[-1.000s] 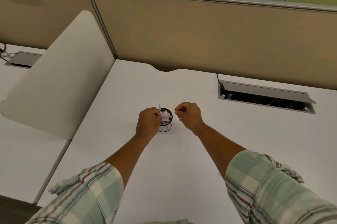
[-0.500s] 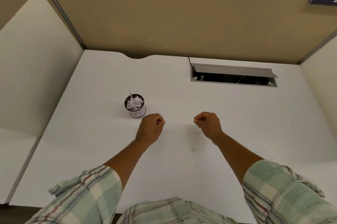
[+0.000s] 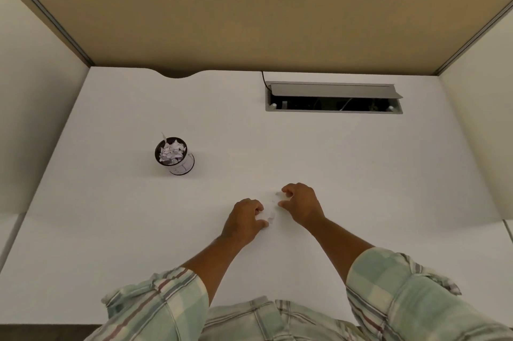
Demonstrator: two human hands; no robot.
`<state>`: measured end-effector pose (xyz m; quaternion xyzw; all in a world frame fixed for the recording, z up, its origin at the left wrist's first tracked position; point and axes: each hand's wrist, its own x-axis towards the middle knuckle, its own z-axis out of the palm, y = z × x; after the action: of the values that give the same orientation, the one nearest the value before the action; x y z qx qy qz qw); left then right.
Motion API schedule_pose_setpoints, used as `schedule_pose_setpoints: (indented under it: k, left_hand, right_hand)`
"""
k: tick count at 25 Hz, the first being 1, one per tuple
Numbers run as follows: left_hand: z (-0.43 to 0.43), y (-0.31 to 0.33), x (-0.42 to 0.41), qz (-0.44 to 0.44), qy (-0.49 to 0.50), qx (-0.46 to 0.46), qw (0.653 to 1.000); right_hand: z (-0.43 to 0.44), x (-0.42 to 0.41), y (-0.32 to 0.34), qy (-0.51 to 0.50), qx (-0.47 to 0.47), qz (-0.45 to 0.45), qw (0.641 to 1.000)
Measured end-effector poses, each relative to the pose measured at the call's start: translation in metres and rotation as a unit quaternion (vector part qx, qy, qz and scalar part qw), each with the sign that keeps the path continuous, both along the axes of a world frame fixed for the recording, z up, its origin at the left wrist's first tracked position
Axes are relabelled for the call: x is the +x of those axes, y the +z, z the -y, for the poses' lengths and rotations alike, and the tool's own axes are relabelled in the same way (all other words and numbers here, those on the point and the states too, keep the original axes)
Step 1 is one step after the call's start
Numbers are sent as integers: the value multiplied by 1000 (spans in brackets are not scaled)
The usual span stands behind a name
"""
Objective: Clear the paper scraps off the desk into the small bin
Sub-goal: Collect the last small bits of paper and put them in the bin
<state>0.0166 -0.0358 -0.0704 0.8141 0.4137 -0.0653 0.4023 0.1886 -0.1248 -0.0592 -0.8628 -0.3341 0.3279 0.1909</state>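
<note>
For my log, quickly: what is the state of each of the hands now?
Left hand: fingers curled on the desk, touching pale paper scraps; grip unclear.
Right hand: part open, fingertips at the scraps, holding nothing clearly.

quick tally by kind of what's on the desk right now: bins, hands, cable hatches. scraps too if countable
small bin: 1, full of paper scraps
hands: 2, left hand and right hand
cable hatch: 1, lid up
loose scraps between the hands: too faint to count
Total counted: 4

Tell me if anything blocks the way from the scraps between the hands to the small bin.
Nothing visible does. The paper scraps lie between the left hand and right hand; only bare desk separates them from the small bin, which is already heaped with scraps.
</note>
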Motion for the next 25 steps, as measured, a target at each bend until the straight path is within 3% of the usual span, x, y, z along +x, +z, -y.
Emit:
schedule_pose_setpoints:
  k: [12,25]
  left_hand:
    - [7,-14,16,-17,-27,-13,999]
    - [11,-17,23,-9,-77,52,996]
  right_hand:
    - [-16,-2,-21,80,-51,37,995]
    - [-17,-11,-24,157,-66,90,981]
